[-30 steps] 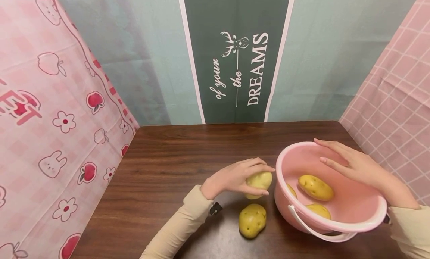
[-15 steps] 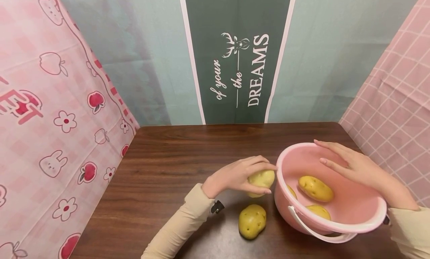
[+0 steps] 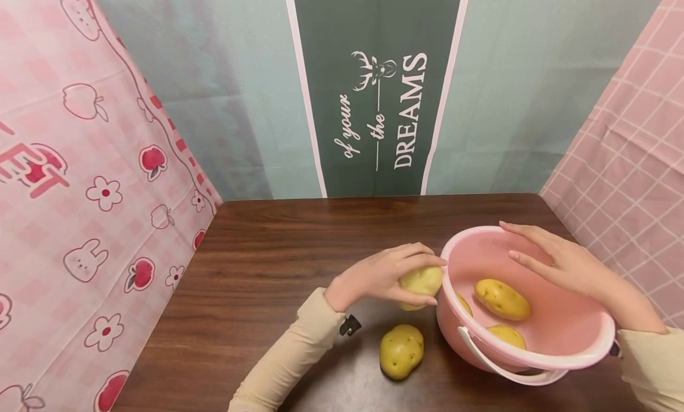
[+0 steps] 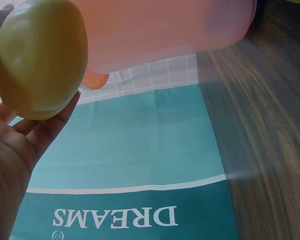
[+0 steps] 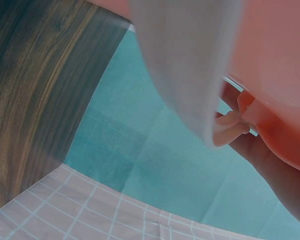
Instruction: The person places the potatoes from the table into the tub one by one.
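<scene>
My left hand (image 3: 387,276) holds a yellow potato (image 3: 421,281) between thumb and fingers, just above the table. Its fingertips come close to the left rim of a pink bucket (image 3: 451,335). In the left wrist view the potato (image 4: 42,57) sits smooth and rounded in the hand. My right hand (image 3: 566,260) grips the bucket's far right rim, thumb inside; some fingers are hidden. Inside the bucket lie a long potato (image 3: 502,299), another potato (image 3: 506,336) and a third, partly hidden one (image 3: 464,305). A dented potato (image 3: 401,351) rests on the table left of the bucket.
The bucket's white handle (image 3: 513,373) hangs down at its front. Beneath everything is a dark wooden table (image 3: 256,269). A pink printed cloth (image 3: 107,240) hangs at the left, a checked cloth (image 3: 625,162) at the right, a green cloth (image 3: 374,20) behind.
The left hand has moved slightly right and away from the person with the potato, nearer the bucket rim. The right hand, the bucket and the other potatoes have stayed put.
</scene>
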The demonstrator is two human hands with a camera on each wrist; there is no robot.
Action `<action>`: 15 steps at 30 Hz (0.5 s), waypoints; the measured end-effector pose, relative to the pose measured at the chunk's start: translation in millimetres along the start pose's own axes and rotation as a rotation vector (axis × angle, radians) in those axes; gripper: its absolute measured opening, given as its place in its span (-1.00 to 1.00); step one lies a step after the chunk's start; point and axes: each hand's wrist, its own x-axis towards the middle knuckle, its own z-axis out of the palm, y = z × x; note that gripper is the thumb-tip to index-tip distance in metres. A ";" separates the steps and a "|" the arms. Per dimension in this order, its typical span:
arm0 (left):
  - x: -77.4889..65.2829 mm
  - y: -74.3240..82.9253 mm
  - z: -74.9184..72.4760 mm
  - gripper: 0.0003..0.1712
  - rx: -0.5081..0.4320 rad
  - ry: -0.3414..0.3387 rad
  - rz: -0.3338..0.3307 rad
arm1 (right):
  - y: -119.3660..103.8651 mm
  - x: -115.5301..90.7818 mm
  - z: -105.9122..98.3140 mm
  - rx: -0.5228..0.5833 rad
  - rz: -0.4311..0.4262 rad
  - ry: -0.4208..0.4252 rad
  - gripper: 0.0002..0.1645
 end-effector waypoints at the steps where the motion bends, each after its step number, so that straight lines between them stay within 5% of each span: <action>1: 0.4 -0.1 -0.4 -0.31 -0.001 0.001 -0.001 | 0.1 0.1 -0.1 0.001 0.001 -0.001 -0.25; 15: 7.6 0.3 -4.8 -0.34 -0.017 0.043 0.021 | -1.6 0.4 -1.0 0.004 0.014 -0.010 -0.26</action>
